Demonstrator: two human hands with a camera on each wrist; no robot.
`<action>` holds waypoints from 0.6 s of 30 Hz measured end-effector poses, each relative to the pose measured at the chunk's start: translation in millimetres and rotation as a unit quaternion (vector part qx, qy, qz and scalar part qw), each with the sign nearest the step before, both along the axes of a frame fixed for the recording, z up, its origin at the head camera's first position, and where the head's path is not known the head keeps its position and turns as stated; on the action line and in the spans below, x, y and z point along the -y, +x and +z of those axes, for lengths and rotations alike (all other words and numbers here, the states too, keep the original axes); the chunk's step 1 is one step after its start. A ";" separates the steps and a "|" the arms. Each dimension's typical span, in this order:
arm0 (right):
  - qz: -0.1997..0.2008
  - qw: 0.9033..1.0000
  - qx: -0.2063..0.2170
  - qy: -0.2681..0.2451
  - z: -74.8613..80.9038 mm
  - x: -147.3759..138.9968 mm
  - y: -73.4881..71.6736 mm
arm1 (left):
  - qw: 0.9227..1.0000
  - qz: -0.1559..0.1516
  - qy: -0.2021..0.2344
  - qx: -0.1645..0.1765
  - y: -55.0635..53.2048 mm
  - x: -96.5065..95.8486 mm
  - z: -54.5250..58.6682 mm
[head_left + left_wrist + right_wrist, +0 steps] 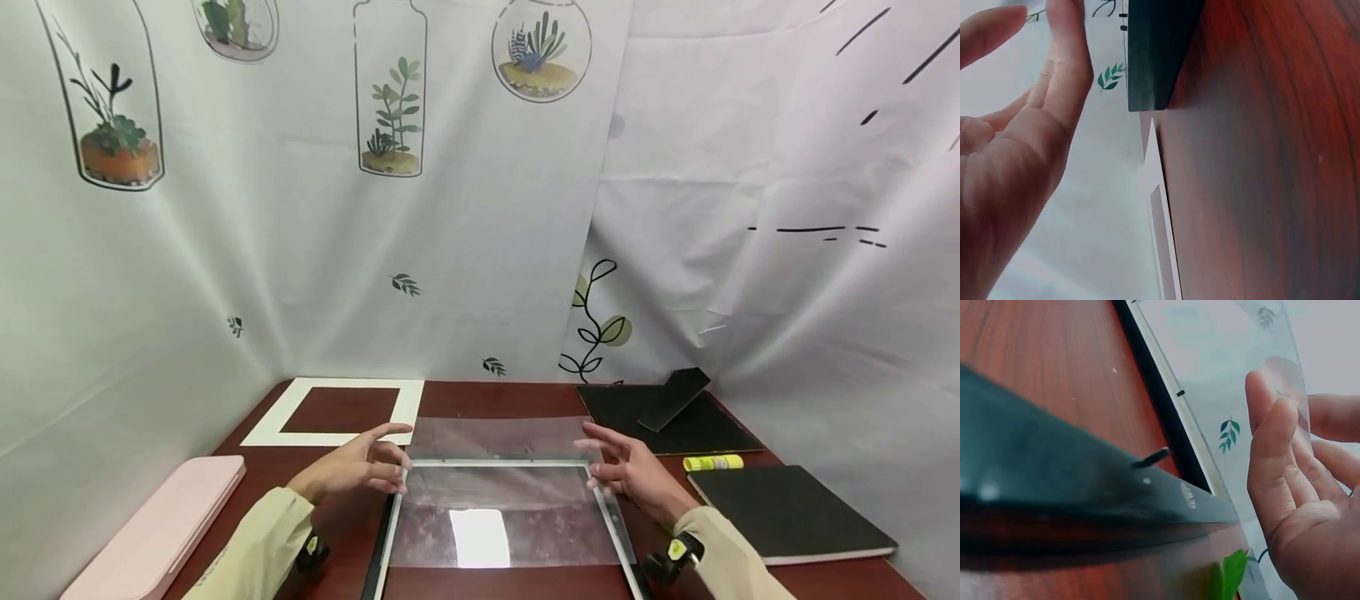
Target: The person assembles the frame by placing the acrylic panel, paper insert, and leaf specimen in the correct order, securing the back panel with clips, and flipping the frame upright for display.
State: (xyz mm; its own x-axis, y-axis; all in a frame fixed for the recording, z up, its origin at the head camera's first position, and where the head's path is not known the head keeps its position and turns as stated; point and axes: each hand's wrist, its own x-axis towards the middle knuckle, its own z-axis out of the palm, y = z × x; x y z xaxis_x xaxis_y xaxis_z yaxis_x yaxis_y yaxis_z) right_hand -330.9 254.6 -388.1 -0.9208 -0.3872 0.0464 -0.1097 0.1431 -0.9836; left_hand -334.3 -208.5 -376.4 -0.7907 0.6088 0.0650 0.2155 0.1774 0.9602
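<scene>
A clear flat sheet [517,529] spans the space between both hands, above a picture frame [382,573] on the table. The frame has black outer sides and a pale inner edge, partly seen through the sheet. My left hand [352,468] holds the sheet's left edge, fingers bent; the left wrist view shows the hand [1029,137] but not the sheet. At the opposite edge, my right hand [633,473] pinches the sheet. In the right wrist view, the right hand [1304,481] has fingers on both faces of the sheet [1210,356], which slants over the frame [1154,394].
A white mat board [408,408] lies at the back left, a pink case [161,517] nearer. To the right are a black backing board [611,412] with a raised stand leg [675,398], a yellow glue stick [712,462] and a dark notebook [795,508]. Printed curtains [480,208] surround the table.
</scene>
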 end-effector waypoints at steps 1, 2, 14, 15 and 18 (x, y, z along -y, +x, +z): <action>0.003 1.000 0.003 -0.001 -1.0 -0.6 1.0 | 1.000 0.001 0.000 -0.001 0.0 0.7 -0.5; 0.007 1.000 0.006 -0.003 -2.3 -1.3 1.7 | 1.000 0.000 -0.001 -0.003 0.0 1.4 -1.0; 0.058 0.998 0.022 -0.034 -14.1 -5.0 3.7 | 0.993 0.016 -0.084 -0.077 1.8 2.6 -8.4; 0.059 0.997 0.022 -0.035 -14.1 -5.1 4.1 | 0.992 0.020 -0.089 -0.085 2.2 2.7 -8.8; 0.066 0.997 0.024 -0.036 -12.7 -5.7 6.0 | 0.989 0.021 -0.100 -0.111 3.5 2.1 -10.4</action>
